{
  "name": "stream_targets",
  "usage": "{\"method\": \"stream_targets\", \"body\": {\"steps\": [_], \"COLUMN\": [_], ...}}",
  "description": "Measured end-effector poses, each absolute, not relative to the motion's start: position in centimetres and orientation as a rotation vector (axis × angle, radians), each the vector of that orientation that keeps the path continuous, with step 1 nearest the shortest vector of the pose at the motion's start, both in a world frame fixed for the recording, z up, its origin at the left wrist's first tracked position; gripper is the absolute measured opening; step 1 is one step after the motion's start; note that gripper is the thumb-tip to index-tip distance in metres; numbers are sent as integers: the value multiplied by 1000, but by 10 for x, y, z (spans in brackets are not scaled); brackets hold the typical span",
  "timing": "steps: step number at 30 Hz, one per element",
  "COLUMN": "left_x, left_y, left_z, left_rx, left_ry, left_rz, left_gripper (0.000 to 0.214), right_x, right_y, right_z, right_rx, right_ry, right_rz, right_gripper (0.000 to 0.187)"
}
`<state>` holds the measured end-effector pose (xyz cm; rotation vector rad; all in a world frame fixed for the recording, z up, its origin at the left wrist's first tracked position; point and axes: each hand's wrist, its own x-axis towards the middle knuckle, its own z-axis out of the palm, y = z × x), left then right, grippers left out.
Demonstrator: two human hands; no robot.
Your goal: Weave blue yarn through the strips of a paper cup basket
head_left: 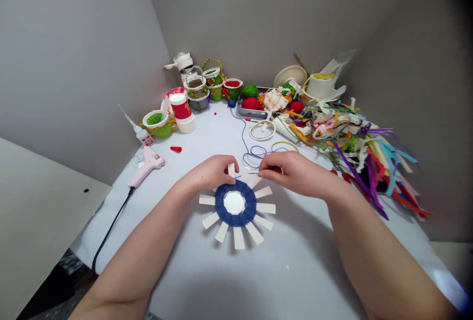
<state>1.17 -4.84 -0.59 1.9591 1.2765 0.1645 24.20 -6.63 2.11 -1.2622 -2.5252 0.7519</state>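
A flattened paper cup (pixel 236 204) lies on the white table, its wall cut into several white strips that fan out like spokes. Dark blue yarn is woven in a ring round its white middle. My left hand (pixel 212 172) is closed in a pinch on one of the far strips. My right hand (pixel 286 169) is closed on the blue yarn (pixel 254 153) just beyond the ring. The loose yarn runs back in loops towards the far side of the table.
A pink glue gun (pixel 147 166) with a black cord lies at left, beside a glue bottle (pixel 142 135) and a red cap (pixel 176 149). Decorated cup baskets (pixel 197 90) and yarn balls (pixel 250 98) stand at the back. A heap of coloured ribbons (pixel 365 157) fills the right.
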Motion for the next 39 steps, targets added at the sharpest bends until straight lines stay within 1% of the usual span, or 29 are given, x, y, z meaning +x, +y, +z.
{"method": "stream_targets", "body": {"steps": [2, 5, 10, 14, 17, 20, 24, 25, 28, 33, 39], "left_x": [9, 4, 1, 1, -2, -7, -3, 1, 15, 26, 16], "left_y": [-47, -45, -41, -39, -39, -40, -47, -50, -58, -63, -54], "left_z": [-5, -2, -3, -10, -9, -2, 8, 9, 10, 6, -2], "left_rx": [1932, 1907, 1880, 1888, 1886, 1900, 1870, 1885, 1958, 2026, 1977], "left_ry": [1294, 1308, 1356, 1362, 1331, 1242, 1085, 1072, 1011, 1115, 1195], "left_rz": [193, 237, 324, 364, 273, 113, 110, 111, 77, 157, 259], "left_gripper": [27, 27, 22, 16, 16, 26, 42, 45, 42, 24, 21], "right_x": [240, 243, 243, 235, 232, 234, 233, 232, 228, 229, 247], "right_y": [-68, -64, -57, -52, -49, -49, -57, -59, -65, -62, -51], "right_z": [21, 17, 4, -14, -22, -21, -12, -10, -6, -3, 5], "right_rx": [-1258, -1311, -1370, -1402, -1372, -1265, -1168, -1161, -1143, -1133, -1207], "right_ry": [-2567, -2541, -2507, -2496, -2459, -2499, -2597, -2610, -2632, -2612, -2537], "right_rz": [742, 815, 1030, 1166, 1256, 1356, 1429, 1437, 1438, 1396, 1262], "right_gripper": [37, 47, 53, 49, 42, 38, 33, 32, 33, 37, 42]}}
